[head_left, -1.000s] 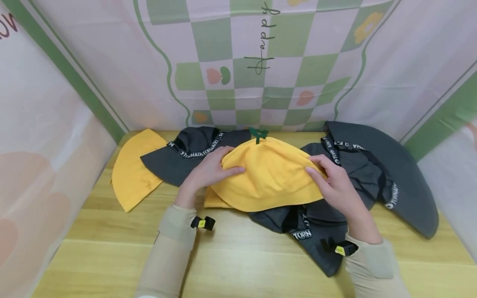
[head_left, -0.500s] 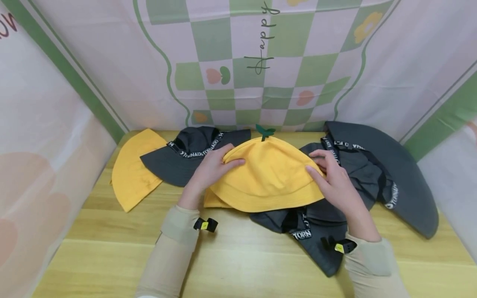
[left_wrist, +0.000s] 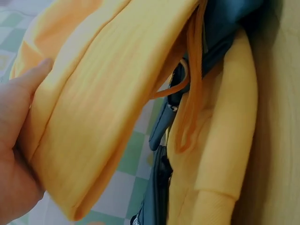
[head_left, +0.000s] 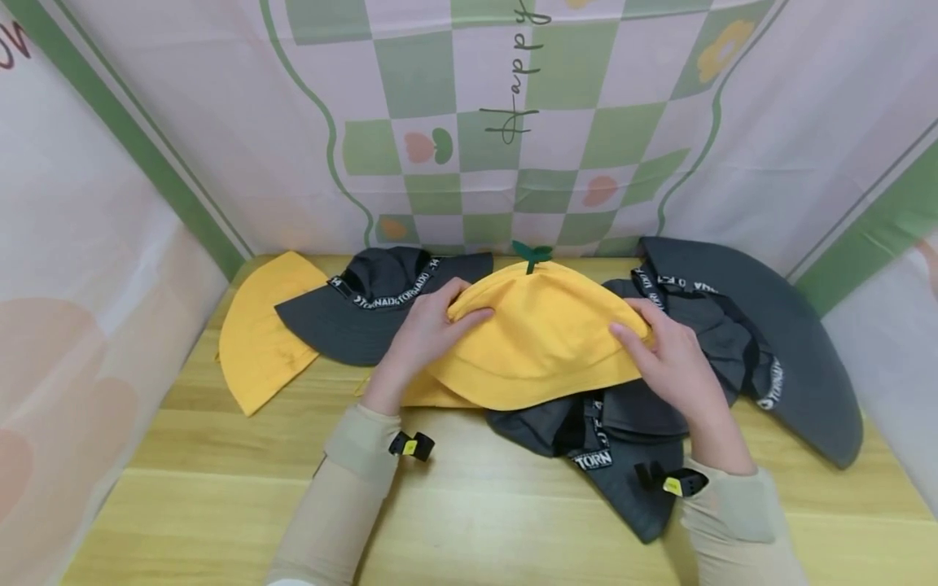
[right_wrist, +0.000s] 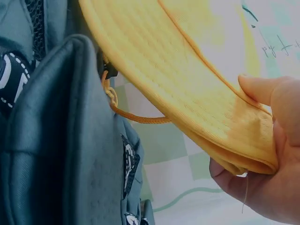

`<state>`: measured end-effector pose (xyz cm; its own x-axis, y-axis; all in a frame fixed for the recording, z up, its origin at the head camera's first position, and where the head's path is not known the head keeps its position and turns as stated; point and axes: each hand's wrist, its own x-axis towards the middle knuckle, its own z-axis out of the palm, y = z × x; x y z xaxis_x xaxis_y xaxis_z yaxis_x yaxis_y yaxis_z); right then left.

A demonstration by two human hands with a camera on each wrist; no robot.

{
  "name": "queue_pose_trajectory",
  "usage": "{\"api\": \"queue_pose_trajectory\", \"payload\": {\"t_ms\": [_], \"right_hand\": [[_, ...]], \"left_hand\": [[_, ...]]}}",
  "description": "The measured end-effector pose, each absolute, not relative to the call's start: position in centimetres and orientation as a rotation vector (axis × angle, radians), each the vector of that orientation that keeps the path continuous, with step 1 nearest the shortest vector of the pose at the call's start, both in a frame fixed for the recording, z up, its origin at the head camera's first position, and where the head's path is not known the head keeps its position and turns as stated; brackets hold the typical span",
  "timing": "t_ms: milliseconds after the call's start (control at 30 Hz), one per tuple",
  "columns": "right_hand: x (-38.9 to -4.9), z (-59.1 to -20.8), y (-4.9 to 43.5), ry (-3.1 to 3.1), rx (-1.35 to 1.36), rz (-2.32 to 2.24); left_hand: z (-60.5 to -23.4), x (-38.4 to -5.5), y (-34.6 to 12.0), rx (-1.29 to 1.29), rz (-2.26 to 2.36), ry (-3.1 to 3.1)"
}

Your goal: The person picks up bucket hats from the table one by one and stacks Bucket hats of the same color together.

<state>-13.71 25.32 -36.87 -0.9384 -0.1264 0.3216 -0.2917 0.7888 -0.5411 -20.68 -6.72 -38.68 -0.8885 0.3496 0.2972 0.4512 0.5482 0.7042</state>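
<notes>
Both hands hold a yellow bucket hat (head_left: 542, 334) with a green sprout (head_left: 532, 255) on its crown, one at each side. My left hand (head_left: 432, 325) pinches the left side, thumb in front and fingers behind; my right hand (head_left: 674, 358) grips the right side the same way. In the right wrist view the folded brim (right_wrist: 211, 117) sits between thumb and fingers, with an orange cord (right_wrist: 140, 119) hanging below. The left wrist view shows the brim (left_wrist: 108, 103) raised above another yellow hat (left_wrist: 229, 126). Behind and under it lie dark grey hats, partly hidden.
A yellow hat (head_left: 264, 334) lies at the left of the wooden table (head_left: 469, 496), overlapped by a dark grey hat (head_left: 352, 325) with lettered tape. Another wide-brimmed grey hat (head_left: 791, 350) lies at the right, and one grey brim (head_left: 645, 488) points toward the front. A patterned curtain (head_left: 564, 146) stands behind.
Both hands have shifted slightly right and up with the yellow hat. The sprout has straightened and moved right, and more of the yellow hat underneath shows at the left.
</notes>
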Motion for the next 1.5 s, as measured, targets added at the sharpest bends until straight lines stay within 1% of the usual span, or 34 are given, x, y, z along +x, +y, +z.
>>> {"api": "queue_pose_trajectory", "payload": {"t_ms": [367,633,800,1000,1200,1367,1500], "right_hand": [[-13.2,-36.2,28.2,-2.705,0.302,0.87],[-13.4,-36.2,29.1,-2.763,0.287,0.822],[-13.5,-36.3,29.7,-2.773,0.269,0.781],[-13.6,-36.4,30.6,-2.803,0.229,0.806],[-13.5,-36.5,30.9,-2.82,0.213,0.811],[-13.6,-36.5,31.1,-2.866,0.185,0.819],[-13.8,-36.7,31.4,-2.926,0.155,0.837]], "left_hand": [[-38.1,-20.6,-7.8,-0.908,-1.325,-2.839],[-38.1,-20.7,-7.9,-0.905,-1.261,-2.89],[-37.8,-20.4,-8.3,-0.903,-1.082,-2.945],[-37.1,-19.4,-8.3,-0.996,-0.857,-3.148],[-38.4,-17.9,-7.0,-1.101,-0.586,-3.354],[-39.7,-17.2,-6.5,-1.037,-0.348,-3.378],[-40.1,-17.2,-6.8,-0.977,-0.327,-3.376]]}}
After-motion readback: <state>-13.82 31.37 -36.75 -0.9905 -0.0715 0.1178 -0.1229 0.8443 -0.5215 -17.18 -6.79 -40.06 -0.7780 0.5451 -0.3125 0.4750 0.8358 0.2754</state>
